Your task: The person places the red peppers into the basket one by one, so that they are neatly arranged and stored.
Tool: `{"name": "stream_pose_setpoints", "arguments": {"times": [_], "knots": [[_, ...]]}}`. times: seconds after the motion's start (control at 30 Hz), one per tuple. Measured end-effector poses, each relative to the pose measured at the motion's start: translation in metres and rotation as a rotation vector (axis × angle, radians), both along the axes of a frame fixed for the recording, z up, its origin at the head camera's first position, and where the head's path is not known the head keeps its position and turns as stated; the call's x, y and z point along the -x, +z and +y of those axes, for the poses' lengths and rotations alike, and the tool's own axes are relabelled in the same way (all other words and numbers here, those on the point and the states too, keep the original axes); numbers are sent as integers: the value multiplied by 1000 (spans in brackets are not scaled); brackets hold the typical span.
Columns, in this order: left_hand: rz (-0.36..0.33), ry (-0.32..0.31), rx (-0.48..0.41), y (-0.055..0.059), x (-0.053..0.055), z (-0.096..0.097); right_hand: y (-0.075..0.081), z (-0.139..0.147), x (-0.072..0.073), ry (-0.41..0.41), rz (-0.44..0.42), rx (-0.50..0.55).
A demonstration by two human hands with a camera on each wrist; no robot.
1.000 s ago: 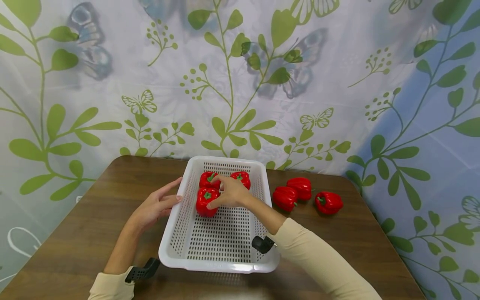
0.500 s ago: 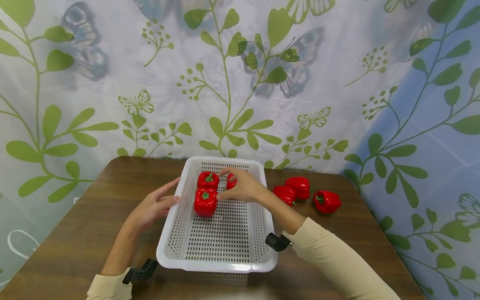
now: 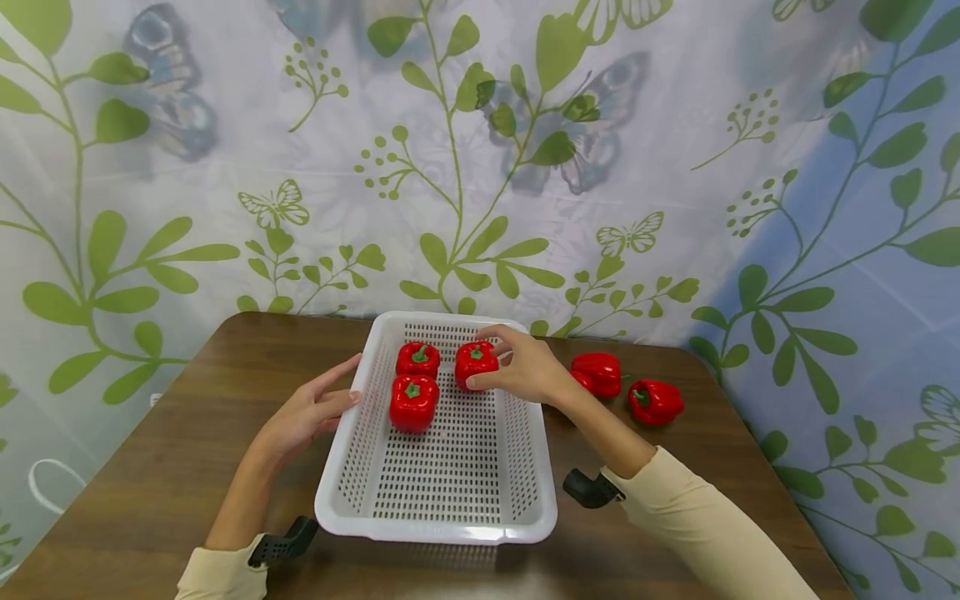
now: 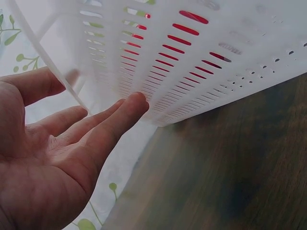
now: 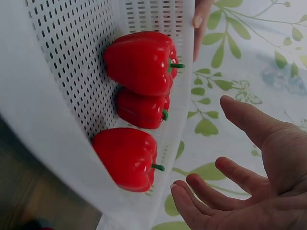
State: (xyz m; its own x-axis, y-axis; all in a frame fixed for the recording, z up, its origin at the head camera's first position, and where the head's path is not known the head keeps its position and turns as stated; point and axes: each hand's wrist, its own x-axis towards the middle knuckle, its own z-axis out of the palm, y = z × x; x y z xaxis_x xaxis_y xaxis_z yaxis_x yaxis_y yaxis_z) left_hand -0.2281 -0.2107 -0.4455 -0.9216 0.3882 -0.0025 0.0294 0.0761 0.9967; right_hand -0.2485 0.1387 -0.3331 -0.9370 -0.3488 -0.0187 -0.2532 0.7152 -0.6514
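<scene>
A white perforated plastic basket (image 3: 438, 492) stands on the table with three red bell peppers inside. Two, the near left pepper (image 3: 413, 405) and the back left pepper (image 3: 417, 359), sit one before the other, stems up. To their right is the third pepper (image 3: 476, 364). My right hand (image 3: 528, 367) hovers over its right side, thumb and fingers spread; the right wrist view shows the hand (image 5: 254, 182) apart from the peppers. My left hand (image 3: 303, 417) touches the basket's left rim, its fingers extended along the outer wall, as the left wrist view shows.
Right of the basket, more red peppers lie on the brown wooden table (image 3: 720, 467): one pepper (image 3: 657, 402) on its own, another pepper (image 3: 598, 373) beside a third mostly behind my right forearm. A leaf-patterned curtain (image 3: 480, 167) hangs behind the table.
My right hand has moved right from over the left peppers to the right-hand pepper, which now shows more fully. The left hand stays at the rim.
</scene>
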Motion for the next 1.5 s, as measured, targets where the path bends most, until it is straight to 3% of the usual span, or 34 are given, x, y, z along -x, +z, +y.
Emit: {"name": "stream_pose_setpoints", "arguments": {"times": [0.3,0.6,0.97,1.5], "knots": [[-3,3,-1,-1,1,0,-4,29,2,-86,32,14],[1,3,4,0,2,0,-13,63,5,-185,12,47],[3,9,15,1,2,1,-37,99,2,-286,13,40],[5,7,9,-2,2,0,-73,129,6,-359,23,-7]]}}
